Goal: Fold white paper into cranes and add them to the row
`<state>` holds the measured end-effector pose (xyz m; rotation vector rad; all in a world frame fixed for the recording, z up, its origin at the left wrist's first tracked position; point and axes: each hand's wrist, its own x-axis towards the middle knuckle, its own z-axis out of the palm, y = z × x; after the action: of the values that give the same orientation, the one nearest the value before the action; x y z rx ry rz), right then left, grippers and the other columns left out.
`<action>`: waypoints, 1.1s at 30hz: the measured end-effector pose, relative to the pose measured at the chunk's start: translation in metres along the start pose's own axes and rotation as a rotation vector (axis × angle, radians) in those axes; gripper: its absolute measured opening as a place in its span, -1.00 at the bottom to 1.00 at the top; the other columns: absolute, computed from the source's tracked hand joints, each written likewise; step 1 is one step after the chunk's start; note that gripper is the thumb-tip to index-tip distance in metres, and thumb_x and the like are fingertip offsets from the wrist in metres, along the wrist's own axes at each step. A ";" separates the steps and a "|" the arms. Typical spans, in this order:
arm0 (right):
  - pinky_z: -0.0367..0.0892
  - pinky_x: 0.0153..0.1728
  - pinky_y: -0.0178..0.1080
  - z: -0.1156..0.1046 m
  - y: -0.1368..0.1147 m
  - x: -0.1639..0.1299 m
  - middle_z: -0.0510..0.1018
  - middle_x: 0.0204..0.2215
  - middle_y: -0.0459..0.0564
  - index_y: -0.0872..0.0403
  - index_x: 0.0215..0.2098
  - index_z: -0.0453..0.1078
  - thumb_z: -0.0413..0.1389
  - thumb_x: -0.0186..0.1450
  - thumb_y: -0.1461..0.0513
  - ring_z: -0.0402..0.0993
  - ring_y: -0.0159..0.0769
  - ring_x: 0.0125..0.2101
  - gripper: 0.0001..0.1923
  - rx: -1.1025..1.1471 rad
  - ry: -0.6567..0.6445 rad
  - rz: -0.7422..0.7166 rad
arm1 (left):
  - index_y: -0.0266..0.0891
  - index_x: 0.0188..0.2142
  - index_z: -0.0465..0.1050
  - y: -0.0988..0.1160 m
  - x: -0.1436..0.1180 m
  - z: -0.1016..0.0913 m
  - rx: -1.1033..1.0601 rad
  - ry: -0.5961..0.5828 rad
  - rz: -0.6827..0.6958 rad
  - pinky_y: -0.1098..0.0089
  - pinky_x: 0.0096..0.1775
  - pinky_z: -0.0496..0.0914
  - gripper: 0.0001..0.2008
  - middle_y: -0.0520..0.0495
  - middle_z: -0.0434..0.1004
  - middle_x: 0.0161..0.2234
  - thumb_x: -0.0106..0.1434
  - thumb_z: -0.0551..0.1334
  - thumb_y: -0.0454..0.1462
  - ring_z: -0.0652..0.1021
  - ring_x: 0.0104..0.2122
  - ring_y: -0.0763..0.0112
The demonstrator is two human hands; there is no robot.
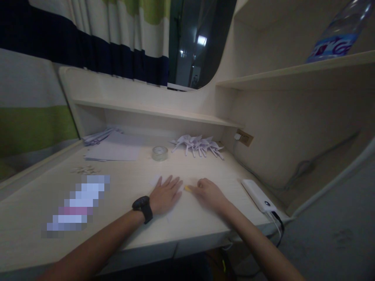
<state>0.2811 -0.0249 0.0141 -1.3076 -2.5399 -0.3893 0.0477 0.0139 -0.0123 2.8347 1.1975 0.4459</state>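
In the head view, our left hand [165, 197] lies flat just below the centre of the frame, fingers spread apart, on a piece of paper [155, 180] whose pale corner shows. Just to its right, our right hand [212, 195] has its fingers clamped on a small yellow tool [186, 188]. Above them in the frame we see a roll of tape [159, 153] and paper pinwheels [189, 143]; at centre left, stacked sheets [115, 147].
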 end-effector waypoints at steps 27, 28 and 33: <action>-0.08 -0.50 -0.30 -0.019 -0.015 0.005 0.40 -0.46 -0.04 -0.09 -0.02 0.39 -0.07 0.34 0.09 0.21 -0.38 -0.50 -0.68 -0.102 -0.121 -0.001 | -0.41 0.22 0.09 -0.005 -0.005 0.004 0.126 0.033 -0.108 0.00 0.19 -0.11 -0.37 -0.36 0.04 0.26 0.34 -0.20 -0.01 0.06 0.25 0.04; -0.08 -0.50 -0.30 -0.018 -0.015 0.005 0.40 -0.46 -0.04 -0.10 -0.02 0.39 -0.07 0.34 0.10 0.21 -0.37 -0.50 -0.68 -0.104 -0.119 0.000 | -0.41 0.22 0.09 -0.005 -0.005 0.004 0.125 0.026 -0.103 0.00 0.19 -0.12 -0.37 -0.35 0.04 0.26 0.34 -0.20 -0.01 0.06 0.25 0.04; -0.07 -0.49 -0.31 -0.017 -0.014 0.005 0.42 -0.45 -0.03 -0.10 -0.01 0.39 -0.04 0.32 0.11 0.24 -0.36 -0.48 -0.68 -0.106 -0.133 0.007 | -0.43 0.23 0.09 -0.007 -0.006 0.004 0.117 0.021 -0.086 -0.03 0.18 -0.13 -0.35 -0.38 0.03 0.26 0.34 -0.21 0.00 0.06 0.25 0.00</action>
<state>0.2691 -0.0352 0.0302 -1.4251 -2.6554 -0.4560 0.0402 0.0146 -0.0181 2.8663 1.3876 0.4165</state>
